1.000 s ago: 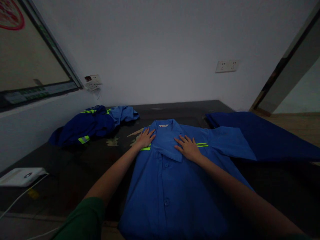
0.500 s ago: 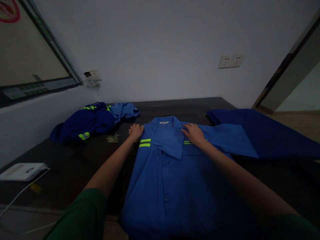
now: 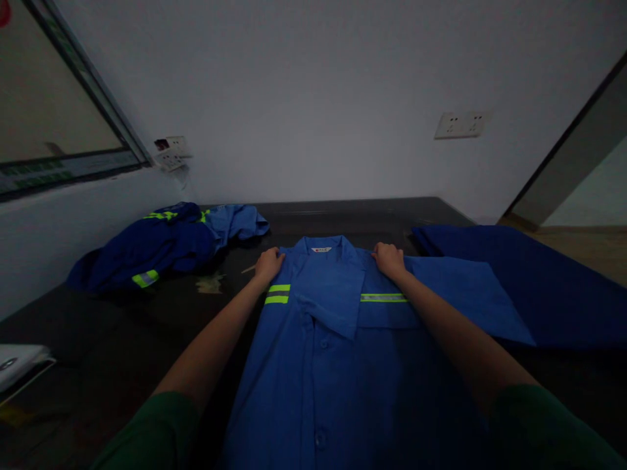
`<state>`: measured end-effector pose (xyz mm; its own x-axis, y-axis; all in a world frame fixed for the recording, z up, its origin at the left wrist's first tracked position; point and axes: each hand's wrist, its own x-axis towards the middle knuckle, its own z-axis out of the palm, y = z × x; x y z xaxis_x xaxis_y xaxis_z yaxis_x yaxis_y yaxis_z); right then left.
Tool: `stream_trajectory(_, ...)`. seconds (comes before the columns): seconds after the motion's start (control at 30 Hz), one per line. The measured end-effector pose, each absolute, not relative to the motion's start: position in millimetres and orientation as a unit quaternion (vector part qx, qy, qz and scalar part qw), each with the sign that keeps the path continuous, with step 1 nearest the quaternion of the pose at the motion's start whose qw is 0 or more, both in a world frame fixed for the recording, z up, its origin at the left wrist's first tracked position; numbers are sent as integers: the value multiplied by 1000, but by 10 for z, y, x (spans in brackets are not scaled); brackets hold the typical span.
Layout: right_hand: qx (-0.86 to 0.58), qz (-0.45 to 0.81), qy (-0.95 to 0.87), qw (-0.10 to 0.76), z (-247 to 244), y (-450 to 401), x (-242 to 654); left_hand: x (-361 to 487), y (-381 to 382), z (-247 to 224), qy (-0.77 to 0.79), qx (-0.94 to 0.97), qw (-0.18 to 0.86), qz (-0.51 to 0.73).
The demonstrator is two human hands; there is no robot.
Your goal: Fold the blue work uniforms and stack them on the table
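Observation:
A blue work shirt [image 3: 337,385] with yellow-green reflective bands lies front up on the dark table, its collar toward the wall. My left hand [image 3: 269,263] pinches the shirt's left shoulder edge, beside the collar. On the other shoulder my right hand [image 3: 389,259] has its fingers closed on the cloth. One light-blue sleeve stretches out to the right beyond my right forearm. No sleeve shows spread out on the left side.
A crumpled blue garment [image 3: 161,245] with reflective strips lies at the back left of the table [image 3: 343,207]. Dark blue cloth [image 3: 529,281] covers the right side. A white device [image 3: 22,362] with a cable sits at the left edge. Behind stands a wall with sockets.
My right hand has shifted outward along the shoulder and closed on the cloth. My left hand has closed on the other shoulder. The shirt lies flatter, and the camera view has shifted slightly.

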<state>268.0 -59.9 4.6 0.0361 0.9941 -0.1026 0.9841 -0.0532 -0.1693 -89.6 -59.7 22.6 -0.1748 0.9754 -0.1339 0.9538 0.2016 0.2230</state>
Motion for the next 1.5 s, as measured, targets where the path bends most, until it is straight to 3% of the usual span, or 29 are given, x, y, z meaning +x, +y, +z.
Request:
stream_trajectory(0.47, -694, -19, -718, 45, -385, 302, 2715, -743, 112, -17, 762, 645, 43, 38)
stream_trajectory(0.63, -681, -49, -727, 79, -326, 230, 2723, -716, -26, 141, 753, 645, 7, 129)
stream_trajectory(0.83, -640, -39, -748, 171, -29, 28, 2495, -596, -787, 611, 590, 767, 215, 131)
stream_trajectory(0.97, -516, 84, -817, 245, 371, -424, 2077, -505, -1320, 700, 549, 793, 253, 75)
stream_trajectory(1.07, -381, 151, -887, 213, 652, -911, 1723, -456, -1531, 677, 543, 800, 248, 56)
stream_trajectory(1.13, -351, 131, -914, 159, 750, -1187, 1544, -431, -1609, 666, 541, 807, 230, 59)
stream_trajectory(1.3, -422, 72, -902, 52, 702, -1416, 1414, -343, -1724, 712, 554, 799, 220, 80)
stream_trajectory(1.5, -528, 110, -837, 91, 790, -1323, 1488, -73, -1740, 813, 680, 714, 163, 32)
